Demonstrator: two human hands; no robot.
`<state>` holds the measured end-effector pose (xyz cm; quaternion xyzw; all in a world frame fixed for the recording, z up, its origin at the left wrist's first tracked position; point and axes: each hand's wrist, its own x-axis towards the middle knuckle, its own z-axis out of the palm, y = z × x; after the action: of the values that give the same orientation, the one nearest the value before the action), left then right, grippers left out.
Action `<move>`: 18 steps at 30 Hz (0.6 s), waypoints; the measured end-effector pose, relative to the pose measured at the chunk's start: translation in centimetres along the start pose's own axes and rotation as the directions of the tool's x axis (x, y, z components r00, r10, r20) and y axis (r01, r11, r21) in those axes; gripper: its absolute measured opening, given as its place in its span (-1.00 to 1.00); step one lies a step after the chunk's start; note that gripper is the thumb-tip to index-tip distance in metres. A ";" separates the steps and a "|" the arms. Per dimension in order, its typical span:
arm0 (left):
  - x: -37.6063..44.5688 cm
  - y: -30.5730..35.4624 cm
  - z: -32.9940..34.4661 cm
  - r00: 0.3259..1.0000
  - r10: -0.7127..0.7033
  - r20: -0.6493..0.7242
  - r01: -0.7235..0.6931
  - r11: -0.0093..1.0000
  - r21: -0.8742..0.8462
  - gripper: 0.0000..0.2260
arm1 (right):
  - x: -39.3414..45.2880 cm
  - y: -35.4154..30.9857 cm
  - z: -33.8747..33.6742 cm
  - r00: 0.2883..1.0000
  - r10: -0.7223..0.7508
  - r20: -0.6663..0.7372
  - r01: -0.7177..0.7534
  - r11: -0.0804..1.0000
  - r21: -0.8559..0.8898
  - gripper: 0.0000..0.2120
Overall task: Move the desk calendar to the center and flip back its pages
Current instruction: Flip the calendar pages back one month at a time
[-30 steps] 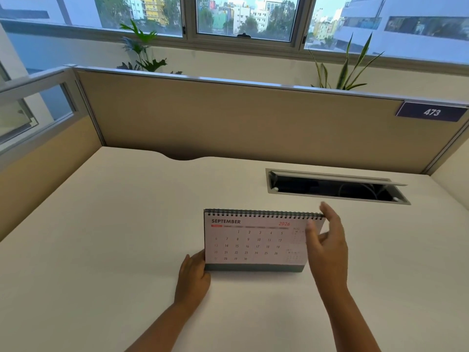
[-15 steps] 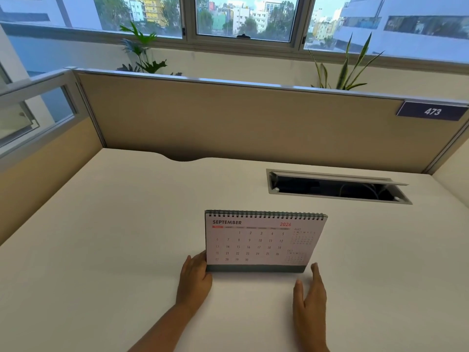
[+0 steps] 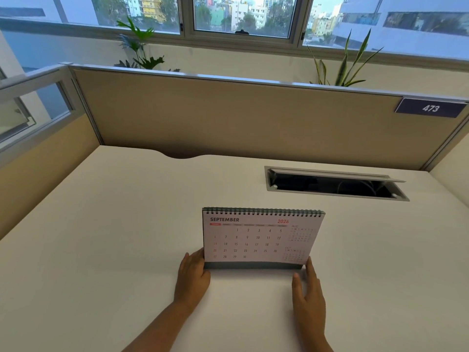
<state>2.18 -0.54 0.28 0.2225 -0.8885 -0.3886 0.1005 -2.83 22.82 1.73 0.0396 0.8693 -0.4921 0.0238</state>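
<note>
We see the calendar [image 3: 258, 237] standing upright on the desk [image 3: 101, 237], nearer the front edge than the back and roughly midway between the side edges, its September 2026 page facing us and the spiral binding on top. Our left hand [image 3: 193, 275] rests at its lower left corner, fingers curled loosely against the base, though we cannot tell whether they grip it. Our right hand [image 3: 308, 293] lies flat on the desk, fingers straight and close together, fingertips touching the lower right corner.
</note>
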 end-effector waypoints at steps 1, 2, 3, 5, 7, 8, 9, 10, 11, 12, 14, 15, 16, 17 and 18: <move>0.0 0.1 0.0 1.000 -0.010 0.003 0.010 1.000 -0.003 -0.52 | -0.1 0.0 -0.1 1.000 -0.007 -0.023 0.008 0.999 0.040 -0.52; -0.1 0.2 -0.1 1.000 -0.017 0.004 0.017 1.000 -0.006 -0.52 | -0.2 0.0 -0.3 0.998 -0.022 -0.059 0.028 0.994 0.102 -0.55; -0.1 0.2 -0.1 1.000 -0.017 -0.002 0.017 1.000 -0.004 -0.52 | -0.3 0.1 -0.5 0.994 -0.037 -0.102 0.054 0.982 0.178 -0.60; -0.1 0.3 -0.1 1.000 -0.009 0.004 0.009 1.000 -0.009 -0.52 | -0.5 -0.1 -1.1 0.985 -0.014 -0.172 0.070 0.943 0.326 -0.71; -0.1 0.3 -0.3 1.000 0.003 0.014 -0.003 1.000 -0.027 -0.51 | -0.3 -0.4 -2.1 0.983 0.071 -0.168 0.026 0.856 0.517 -0.75; 0.0 0.5 -0.3 1.000 0.015 0.021 -0.015 0.999 -0.035 -0.51 | 0.0 -0.5 -2.7 0.987 0.119 -0.105 -0.025 0.770 0.638 -0.69; 0.0 0.5 -0.4 1.000 0.017 0.024 -0.016 0.999 -0.046 -0.53 | 0.1 -0.8 -3.3 0.990 0.138 0.015 -0.103 0.654 0.750 -0.62; -0.1 0.8 -0.5 1.000 0.009 0.013 -0.009 0.998 -0.055 -0.58 | 0.1 -1.1 -3.9 0.981 0.120 0.150 -0.191 0.533 0.824 -0.57; -0.3 1.1 -0.6 1.000 -0.002 -0.004 0.002 0.997 -0.073 -0.64 | 0.1 -1.6 -4.5 0.961 0.079 0.264 -0.270 0.463 0.844 -0.57; -0.5 1.4 -0.8 1.000 -0.013 -0.019 0.011 0.995 -0.095 -0.71 | 0.3 -2.0 -4.9 0.933 0.022 0.359 -0.329 0.457 0.827 -0.61; -1.0 1.7 -1.1 0.998 0.035 -0.056 -0.043 0.988 -0.149 -0.77 | 0.6 -3.3 -5.2 0.875 -0.097 0.474 -0.352 0.546 0.760 -0.72; -1.1 1.3 -1.0 0.995 0.066 -0.076 -0.079 0.982 -0.173 -0.86 | 0.7 -4.0 -5.1 0.864 -0.158 0.479 -0.300 0.603 0.740 -0.76; -1.0 0.7 -0.8 0.995 0.061 -0.077 -0.076 0.972 -0.220 -0.87 | 0.9 -4.6 -4.9 0.866 -0.220 0.449 -0.221 0.638 0.738 -0.75; -0.8 0.1 -0.8 0.999 0.010 -0.051 -0.022 0.972 -0.234 -0.86 | 1.0 -5.3 -4.8 0.874 -0.262 0.410 -0.159 0.642 0.750 -0.70; -0.6 0.0 -0.8 0.999 -0.051 0.002 0.050 0.968 -0.247 -0.87 | 1.1 -6.2 -4.8 0.881 -0.289 0.374 -0.125 0.620 0.774 -0.66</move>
<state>3.00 -0.79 0.81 0.2317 -0.8269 -0.4982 0.1194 -4.47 23.82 9.36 -0.1139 0.5373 -0.8142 0.1882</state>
